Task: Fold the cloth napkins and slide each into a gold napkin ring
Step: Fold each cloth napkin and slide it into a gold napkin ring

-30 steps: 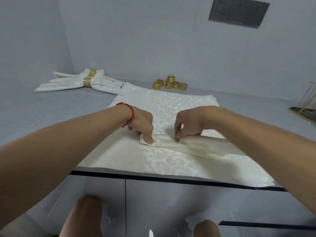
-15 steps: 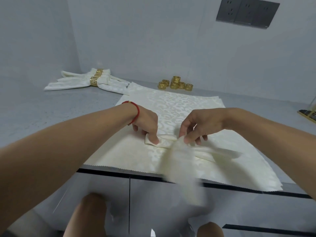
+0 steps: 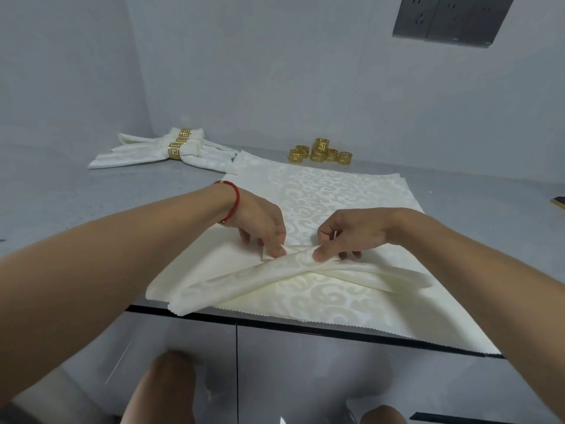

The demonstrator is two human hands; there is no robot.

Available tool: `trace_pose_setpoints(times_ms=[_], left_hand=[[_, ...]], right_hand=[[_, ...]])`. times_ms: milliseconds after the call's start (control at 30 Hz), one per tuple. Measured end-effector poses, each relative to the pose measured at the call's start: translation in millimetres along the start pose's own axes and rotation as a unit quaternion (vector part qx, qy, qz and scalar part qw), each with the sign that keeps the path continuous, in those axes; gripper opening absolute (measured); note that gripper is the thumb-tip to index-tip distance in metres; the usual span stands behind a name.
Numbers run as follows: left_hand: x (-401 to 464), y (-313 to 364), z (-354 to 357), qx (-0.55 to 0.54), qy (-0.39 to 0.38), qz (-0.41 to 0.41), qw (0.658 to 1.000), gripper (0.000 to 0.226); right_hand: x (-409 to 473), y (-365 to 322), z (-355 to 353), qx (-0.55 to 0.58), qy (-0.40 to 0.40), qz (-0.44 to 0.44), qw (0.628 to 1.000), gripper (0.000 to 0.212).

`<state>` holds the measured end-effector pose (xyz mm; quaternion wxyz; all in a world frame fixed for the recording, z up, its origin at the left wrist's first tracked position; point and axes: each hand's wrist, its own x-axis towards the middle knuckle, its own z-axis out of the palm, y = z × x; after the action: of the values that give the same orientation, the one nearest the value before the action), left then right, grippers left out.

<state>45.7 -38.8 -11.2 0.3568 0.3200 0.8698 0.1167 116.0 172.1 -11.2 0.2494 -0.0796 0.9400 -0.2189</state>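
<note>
A cream patterned napkin [image 3: 244,280], folded into a long band, lies bent in a V on top of a stack of flat napkins [image 3: 345,191]. Its one arm runs toward the front left corner of the stack, the other toward the right. My left hand [image 3: 263,224], with a red cord on the wrist, pinches the fold at the V's point. My right hand [image 3: 345,234] pinches the cloth right beside it, thumb on top. Several loose gold napkin rings [image 3: 321,151] stand at the back by the wall.
Two finished napkins [image 3: 159,151] in gold rings lie at the back left on the grey counter [image 3: 91,191]. The counter's front edge runs just under the stack, which overhangs it. A dark object with a gold rim [image 3: 558,203] sits at the far right.
The folded band lay straight to the right; its left half has been swung over and now points to the front left, forming a V. Both hands stayed at the fold.
</note>
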Motion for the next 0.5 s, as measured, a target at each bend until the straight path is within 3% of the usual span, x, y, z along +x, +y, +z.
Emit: trace_pose_setpoints(times_ms=[333, 500], left_hand=[[-9.7, 10.2, -7.5, 0.065, 0.074, 0.014, 0.995, 0.017], [-10.9, 7.8, -0.2, 0.073, 0.091, -0.008, 0.993, 0.044]], right_hand=[[8.5, -7.3, 2.4, 0.012, 0.014, -0.019, 1.000, 0.040], [13.1, -7.5, 0.8, 0.000, 0.030, 0.000, 1.000, 0.040]])
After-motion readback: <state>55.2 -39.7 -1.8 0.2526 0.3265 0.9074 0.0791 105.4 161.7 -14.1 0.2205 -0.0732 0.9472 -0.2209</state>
